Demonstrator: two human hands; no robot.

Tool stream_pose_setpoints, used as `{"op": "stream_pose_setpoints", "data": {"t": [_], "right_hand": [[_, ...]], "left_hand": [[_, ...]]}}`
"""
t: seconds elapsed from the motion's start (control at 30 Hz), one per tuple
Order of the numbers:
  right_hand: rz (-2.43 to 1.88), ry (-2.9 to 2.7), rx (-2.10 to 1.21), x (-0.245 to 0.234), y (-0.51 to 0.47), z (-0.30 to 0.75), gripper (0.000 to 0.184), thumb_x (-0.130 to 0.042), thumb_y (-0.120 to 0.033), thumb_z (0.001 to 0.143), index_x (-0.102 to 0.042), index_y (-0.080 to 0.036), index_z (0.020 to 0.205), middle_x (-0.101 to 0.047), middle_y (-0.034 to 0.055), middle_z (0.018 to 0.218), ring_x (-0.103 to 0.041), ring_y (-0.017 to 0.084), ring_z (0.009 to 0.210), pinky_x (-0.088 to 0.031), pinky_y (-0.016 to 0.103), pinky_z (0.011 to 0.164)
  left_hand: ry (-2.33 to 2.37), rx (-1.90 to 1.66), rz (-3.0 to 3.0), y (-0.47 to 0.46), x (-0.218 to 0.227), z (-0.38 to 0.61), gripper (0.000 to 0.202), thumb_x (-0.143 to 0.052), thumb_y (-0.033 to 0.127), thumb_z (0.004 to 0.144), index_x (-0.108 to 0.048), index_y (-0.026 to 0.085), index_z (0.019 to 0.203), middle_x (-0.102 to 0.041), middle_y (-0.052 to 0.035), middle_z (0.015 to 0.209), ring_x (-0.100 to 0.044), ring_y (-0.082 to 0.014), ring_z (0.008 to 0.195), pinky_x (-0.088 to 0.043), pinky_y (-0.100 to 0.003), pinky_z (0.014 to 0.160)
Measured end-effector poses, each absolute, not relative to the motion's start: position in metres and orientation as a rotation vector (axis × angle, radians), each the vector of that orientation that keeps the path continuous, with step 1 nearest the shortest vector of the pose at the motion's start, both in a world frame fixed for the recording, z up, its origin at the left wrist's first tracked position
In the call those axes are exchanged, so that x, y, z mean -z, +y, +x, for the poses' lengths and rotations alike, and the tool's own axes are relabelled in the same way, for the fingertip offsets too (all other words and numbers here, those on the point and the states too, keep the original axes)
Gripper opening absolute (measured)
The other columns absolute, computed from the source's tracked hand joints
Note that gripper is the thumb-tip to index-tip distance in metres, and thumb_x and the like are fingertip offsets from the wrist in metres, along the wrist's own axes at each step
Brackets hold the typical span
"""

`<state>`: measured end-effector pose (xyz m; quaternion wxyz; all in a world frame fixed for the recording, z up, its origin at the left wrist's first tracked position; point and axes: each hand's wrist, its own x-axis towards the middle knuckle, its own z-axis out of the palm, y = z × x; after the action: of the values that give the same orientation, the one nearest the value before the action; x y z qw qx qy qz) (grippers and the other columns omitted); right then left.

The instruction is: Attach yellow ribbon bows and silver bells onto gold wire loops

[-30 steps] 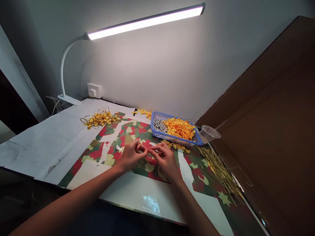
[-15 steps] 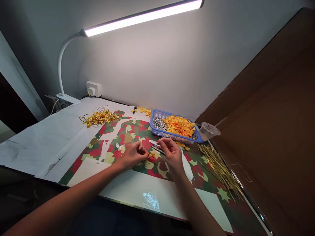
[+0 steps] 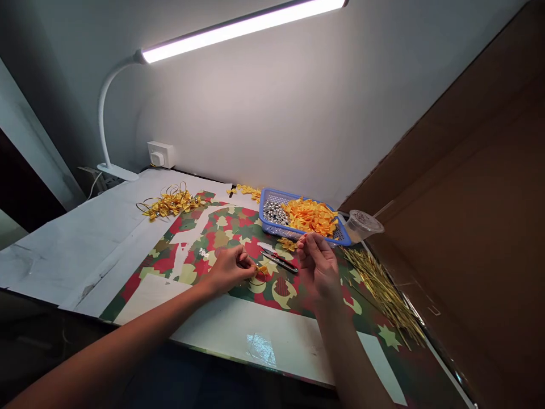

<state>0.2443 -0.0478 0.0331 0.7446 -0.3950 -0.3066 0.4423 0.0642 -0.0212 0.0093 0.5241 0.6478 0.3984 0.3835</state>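
Note:
My left hand [image 3: 230, 270] rests on the patterned red-and-green mat [image 3: 170, 261], its fingers pinching a small gold ribbon bow with a wire loop [image 3: 260, 271]. My right hand [image 3: 318, 267] is raised apart from it, fingertips pinched together; anything held there is too small to see. Between the hands lie small black-handled snips [image 3: 279, 261]. Beyond them stands a blue plastic basket [image 3: 272, 196] holding silver beads [image 3: 275, 212] and orange ribbon bows [image 3: 309, 217]. A few loose yellow bows [image 3: 286, 244] lie just in front of the basket, near my right fingertips.
A heap of gold bows with wire loops [image 3: 170, 203] lies at the back left, and a bundle of gold tinsel strands [image 3: 381, 292] lies at the right. A clear plastic cup [image 3: 361, 225] stands by a brown cardboard wall [image 3: 451, 227]. A white clamp lamp [image 3: 102, 113] stands behind.
My right hand has lifted and moved right, away from the bow, uncovering the snips on the mat. My left hand has stayed in place with the bow.

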Motion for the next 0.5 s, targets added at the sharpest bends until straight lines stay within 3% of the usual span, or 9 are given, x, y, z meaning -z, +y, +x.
{"op": "stream_pose_setpoints", "data": {"t": [0.23, 0.4, 0.5], "right_hand": [[-0.868, -0.632, -0.930, -0.0324, -0.0473, 0.2437, 0.036, -0.083, -0.041, 0.051, -0.063, -0.023, 0.075, -0.063, -0.0044, 0.072, -0.060, 0.009, 0.062, -0.055, 0.021, 0.060], [-0.917, -0.721, -0.963, -0.0336, -0.0483, 0.2428, 0.028, -0.078, -0.039, 0.061, -0.061, -0.023, 0.076, -0.060, -0.0069, 0.067, -0.054, 0.005, 0.057, -0.047, 0.014, 0.052], [-0.969, -0.887, -1.056, -0.0383, -0.0538, 0.2368, 0.021, -0.077, -0.033, 0.065, -0.063, -0.018, 0.072, -0.058, -0.0052, 0.060, -0.050, 0.006, 0.052, -0.043, 0.016, 0.049]], "left_hand": [[0.956, -0.926, 1.525, -0.0218, -0.0117, 0.0640, 0.039, -0.064, 0.019, 0.059, -0.026, 0.022, 0.055, -0.056, 0.0047, 0.054, -0.056, -0.0124, 0.056, -0.041, -0.021, 0.050], [0.977, -0.969, 1.484, -0.0209, -0.0133, 0.0644, 0.036, -0.066, 0.017, 0.058, -0.031, 0.021, 0.057, -0.057, 0.0043, 0.055, -0.056, -0.0118, 0.055, -0.039, -0.021, 0.051], [0.983, -1.021, 1.438, -0.0200, -0.0120, 0.0647, 0.036, -0.067, 0.018, 0.059, -0.031, 0.021, 0.058, -0.057, 0.0045, 0.056, -0.056, -0.0117, 0.054, -0.041, -0.022, 0.051]]}}
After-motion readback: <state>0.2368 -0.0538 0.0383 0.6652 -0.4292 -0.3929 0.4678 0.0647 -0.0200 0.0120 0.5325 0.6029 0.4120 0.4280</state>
